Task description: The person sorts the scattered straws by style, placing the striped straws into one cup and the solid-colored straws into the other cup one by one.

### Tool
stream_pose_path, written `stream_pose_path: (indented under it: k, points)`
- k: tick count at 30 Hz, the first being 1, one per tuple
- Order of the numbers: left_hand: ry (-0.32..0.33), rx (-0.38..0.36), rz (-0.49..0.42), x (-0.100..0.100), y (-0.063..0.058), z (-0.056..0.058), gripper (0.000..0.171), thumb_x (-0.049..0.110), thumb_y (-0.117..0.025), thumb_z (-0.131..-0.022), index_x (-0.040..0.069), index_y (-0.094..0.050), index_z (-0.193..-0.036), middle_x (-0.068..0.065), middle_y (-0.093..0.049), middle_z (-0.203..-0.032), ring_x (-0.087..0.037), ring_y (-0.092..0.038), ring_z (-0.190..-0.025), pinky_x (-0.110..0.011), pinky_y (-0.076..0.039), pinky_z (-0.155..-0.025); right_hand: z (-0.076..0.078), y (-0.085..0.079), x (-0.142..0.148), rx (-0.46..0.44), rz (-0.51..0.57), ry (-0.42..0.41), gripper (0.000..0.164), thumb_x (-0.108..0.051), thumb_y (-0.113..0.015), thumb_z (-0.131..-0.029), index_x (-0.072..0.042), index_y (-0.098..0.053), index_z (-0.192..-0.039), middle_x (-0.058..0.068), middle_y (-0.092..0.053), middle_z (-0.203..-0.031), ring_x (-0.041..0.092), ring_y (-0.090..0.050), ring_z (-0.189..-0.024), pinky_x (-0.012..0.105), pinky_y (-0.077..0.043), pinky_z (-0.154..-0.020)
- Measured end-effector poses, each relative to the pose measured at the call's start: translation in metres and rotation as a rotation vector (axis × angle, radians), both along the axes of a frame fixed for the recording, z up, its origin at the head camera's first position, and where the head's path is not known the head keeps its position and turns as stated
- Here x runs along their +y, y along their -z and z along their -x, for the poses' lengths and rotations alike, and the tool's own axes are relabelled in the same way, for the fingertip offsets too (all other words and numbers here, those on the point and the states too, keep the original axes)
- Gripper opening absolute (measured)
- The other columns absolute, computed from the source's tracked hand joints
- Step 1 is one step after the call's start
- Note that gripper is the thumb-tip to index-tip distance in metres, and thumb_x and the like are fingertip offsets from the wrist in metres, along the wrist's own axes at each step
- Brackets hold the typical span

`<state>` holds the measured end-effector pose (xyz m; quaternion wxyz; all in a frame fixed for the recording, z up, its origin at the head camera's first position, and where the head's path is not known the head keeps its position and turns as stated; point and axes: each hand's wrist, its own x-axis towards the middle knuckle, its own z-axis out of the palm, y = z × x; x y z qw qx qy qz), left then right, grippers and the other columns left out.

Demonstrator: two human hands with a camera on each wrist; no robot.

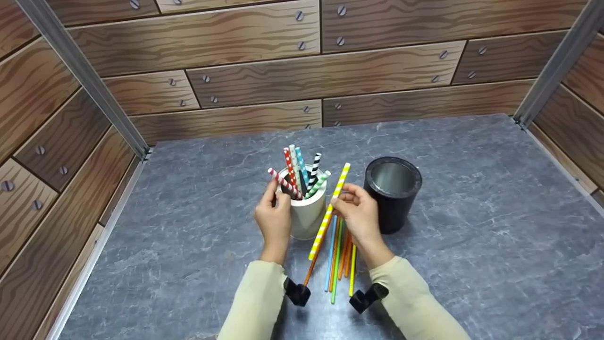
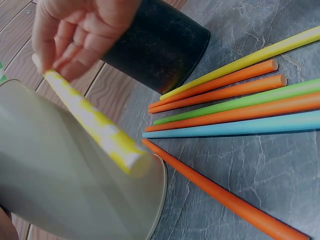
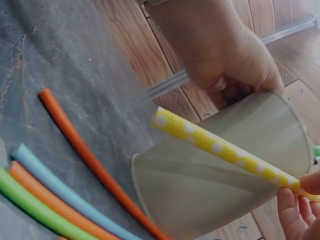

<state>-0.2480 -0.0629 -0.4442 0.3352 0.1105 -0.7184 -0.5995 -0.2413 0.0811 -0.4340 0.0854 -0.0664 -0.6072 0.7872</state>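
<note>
Right hand [image 1: 361,212]: pinching one yellow-and-white straw [image 1: 320,236] between thumb and fingers, the grip being narrow; the straw is slanting in the air just beside the white cup's right side, its lower end pointing toward the person.

Left hand [image 1: 273,217]: curling around the left side of the white cup [image 1: 304,219] near the rim and holding it; whether a finger is also touching the red-and-white striped straw [image 1: 283,180], one cannot tell.

White cup, one: standing upright on the grey marbled table [image 1: 188,236] and holding six paper straws. These are leaning at various angles: the red-and-white striped one, a red dotted one [image 1: 289,163], a pale one [image 1: 295,163], a blue dotted one [image 1: 301,163], a black-and-white striped one [image 1: 315,165] and a green-and-white one [image 1: 318,184].

Black cup [image 1: 398,212], one: standing upright just beyond the right hand, its mouth facing up.

Loose plain straws, seven: lying on the table between the forearms, namely one blue [image 2: 240,128], one green [image 2: 240,104], one yellow [image 2: 250,57] and four orange [image 2: 215,192], one orange slanting away from the others.

Backdrop: wood-patterned panels [image 1: 236,38] are standing behind the table.
</note>
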Motion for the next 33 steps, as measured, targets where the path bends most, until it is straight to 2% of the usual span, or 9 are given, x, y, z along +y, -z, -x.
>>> stream_pose_path:
  k: [6, 14, 19, 22, 27, 33]
  points:
    - [0.010, 0.004, 0.009, 0.000, 0.000, -0.001, 0.040, 0.001, -0.053, -0.075, 0.002, -0.066, -0.113, -0.012, -0.066, -0.110, -0.014, -0.053, -0.075, -0.020, -0.042, -0.064, -0.005, -0.016, 0.000, 0.113, -0.027, 0.043, 0.036, 0.014, -0.058, -0.074, 0.015, -0.053, -0.109, 0.005, -0.054, -0.076, 0.008, -0.055, -0.061, 0.022, -0.051, -0.058]
    - [0.016, 0.001, 0.000, -0.001, 0.000, 0.000, 0.041, 0.002, -0.052, -0.075, 0.001, -0.065, -0.114, -0.014, -0.065, -0.112, -0.014, -0.046, -0.064, -0.015, -0.033, -0.055, -0.014, -0.041, 0.003, 0.310, -0.129, 0.105, 0.031, 0.013, -0.060, -0.074, 0.015, -0.055, -0.105, 0.007, -0.057, -0.078, 0.010, -0.056, -0.065, 0.021, -0.050, -0.060]
    - [0.007, 0.006, 0.010, 0.000, 0.000, 0.000, 0.040, 0.002, -0.053, -0.075, 0.000, -0.065, -0.113, -0.014, -0.064, -0.113, -0.016, -0.056, -0.079, -0.021, -0.045, -0.066, -0.018, -0.058, 0.005, 0.414, -0.110, 0.107, 0.029, 0.014, -0.060, -0.074, 0.015, -0.055, -0.103, 0.006, -0.058, -0.079, 0.012, -0.056, -0.066, 0.023, -0.052, -0.063]
    - [0.004, 0.000, 0.012, 0.000, -0.001, 0.000, 0.040, 0.002, -0.053, -0.075, 0.001, -0.066, -0.113, -0.012, -0.065, -0.113, -0.016, -0.057, -0.084, -0.028, -0.048, -0.072, -0.021, -0.068, 0.006, 0.467, -0.082, 0.111, 0.028, 0.014, -0.060, -0.074, 0.014, -0.056, -0.102, 0.007, -0.058, -0.079, 0.013, -0.056, -0.066, 0.024, -0.053, -0.063]
    - [0.001, -0.009, 0.011, 0.000, -0.002, -0.001, 0.040, 0.002, -0.053, -0.075, 0.001, -0.066, -0.113, -0.012, -0.065, -0.112, -0.015, -0.055, -0.082, -0.023, -0.044, -0.068, -0.025, -0.080, 0.005, 0.569, -0.061, 0.157, 0.027, 0.015, -0.060, -0.074, 0.010, -0.057, -0.100, 0.006, -0.059, -0.079, 0.014, -0.057, -0.068, 0.025, -0.052, -0.065]
    - [-0.003, -0.026, 0.009, 0.000, -0.002, -0.001, 0.040, 0.002, -0.053, -0.074, 0.002, -0.066, -0.113, -0.011, -0.065, -0.112, -0.015, -0.053, -0.077, -0.022, -0.041, -0.064, -0.026, -0.084, 0.003, 0.720, -0.050, 0.235, 0.027, 0.014, -0.061, -0.074, 0.011, -0.056, -0.101, 0.003, -0.061, -0.082, 0.013, -0.058, -0.073, 0.021, -0.049, -0.066]
